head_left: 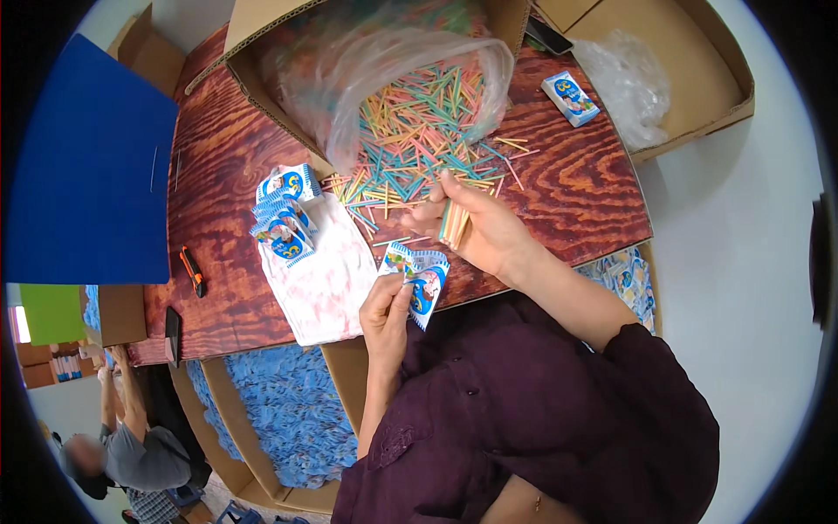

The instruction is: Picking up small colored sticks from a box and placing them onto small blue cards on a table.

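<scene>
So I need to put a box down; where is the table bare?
Bare wood lies left of the white cloth, toward the orange cutter, and right of the stick pile, below the small box. The middle is crowded with sticks and packets.

Small packing workshop, hand assembly by the look of it. Dark wood-grain bench (pixel 236 157) crowded with open cardboard boxes (pixel 690 52). One tipped box holds a clear plastic bag (pixel 384 61) spilling loose coloured sticks (pixel 419 131) across the bench. Small stack of blue-and-white printed pouches (pixel 284 214) beside them. Larger boxes below the bench edge heaped with more blue pouches (pixel 288 410). Orange utility knife (pixel 192 271) at hand. Second person (pixel 131 445) at lower left, among further boxes.
</scene>
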The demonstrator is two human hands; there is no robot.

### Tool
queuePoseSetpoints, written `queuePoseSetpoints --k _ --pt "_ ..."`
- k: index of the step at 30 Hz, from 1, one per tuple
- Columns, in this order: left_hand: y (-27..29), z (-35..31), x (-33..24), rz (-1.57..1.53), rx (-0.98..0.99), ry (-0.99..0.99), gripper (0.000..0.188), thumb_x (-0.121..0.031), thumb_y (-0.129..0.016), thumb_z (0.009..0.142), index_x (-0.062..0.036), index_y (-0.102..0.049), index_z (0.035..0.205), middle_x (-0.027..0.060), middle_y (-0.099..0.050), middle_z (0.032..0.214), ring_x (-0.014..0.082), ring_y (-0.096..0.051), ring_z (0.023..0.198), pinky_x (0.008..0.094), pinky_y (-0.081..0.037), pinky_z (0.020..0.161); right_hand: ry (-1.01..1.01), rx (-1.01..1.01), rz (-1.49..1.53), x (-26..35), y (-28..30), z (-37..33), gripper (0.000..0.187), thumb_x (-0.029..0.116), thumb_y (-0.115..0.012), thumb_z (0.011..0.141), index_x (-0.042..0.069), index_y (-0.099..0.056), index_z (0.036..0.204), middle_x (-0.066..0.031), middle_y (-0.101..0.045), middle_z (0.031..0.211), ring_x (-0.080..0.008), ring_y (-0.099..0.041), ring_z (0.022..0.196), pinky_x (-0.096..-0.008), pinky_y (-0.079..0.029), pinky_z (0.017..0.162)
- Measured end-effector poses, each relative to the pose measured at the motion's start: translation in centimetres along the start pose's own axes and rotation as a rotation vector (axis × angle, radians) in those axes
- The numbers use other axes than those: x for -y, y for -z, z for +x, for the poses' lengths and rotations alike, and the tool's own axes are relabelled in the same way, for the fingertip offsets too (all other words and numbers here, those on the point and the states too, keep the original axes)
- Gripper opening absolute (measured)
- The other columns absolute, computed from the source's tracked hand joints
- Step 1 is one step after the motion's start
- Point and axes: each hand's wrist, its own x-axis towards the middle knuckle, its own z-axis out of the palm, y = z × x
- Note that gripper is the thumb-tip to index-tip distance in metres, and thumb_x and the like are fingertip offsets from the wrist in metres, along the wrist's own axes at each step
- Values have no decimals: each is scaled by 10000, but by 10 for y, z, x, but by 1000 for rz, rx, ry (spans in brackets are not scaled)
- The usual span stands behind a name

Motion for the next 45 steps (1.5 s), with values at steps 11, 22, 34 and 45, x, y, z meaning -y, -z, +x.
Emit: queuePoseSetpoints --k 11,22,34,45 --pt "-14 -2 7 -10 -76 -6 121 -29 -568 913 76 -624 938 80 -617 936 136 -565 868 236 -430 788 58 76 -335 -25 -2 -4 320 310 -434 1004 25 -559 927 -223 -660 1000 -304 -623 1063 -401 -491 933" --pt "-12 1 3 -230 -212 -82 149 0 -555 910 59 -627 1027 103 -594 1082 155 -545 1011 264 -420 883 294 396 -1464 2 -32 -28 878 276 -793 730 10 -326 1424 -179 -444 1379 -269 -448 1264 -365 -358 1030" --pt "6 9 -10 -338 3 -15 181 1 -617 842 28 -640 1019 85 -597 1030 162 -546 998 267 -410 885 704 386 -1801 -19 -37 -39 665 4 -637 751 22 -407 1375 -147 -549 906 -326 -541 802 -421 -436 724" --pt "69 45 -10 -233 -491 -86 130 -87 -499 955 6 -588 971 54 -598 734 128 -577 682 253 -466 688 479 307 -1697 -28 -21 -30 399 110 -633 832 61 -554 1220 -115 -630 964 -295 -595 850 -380 -463 772"
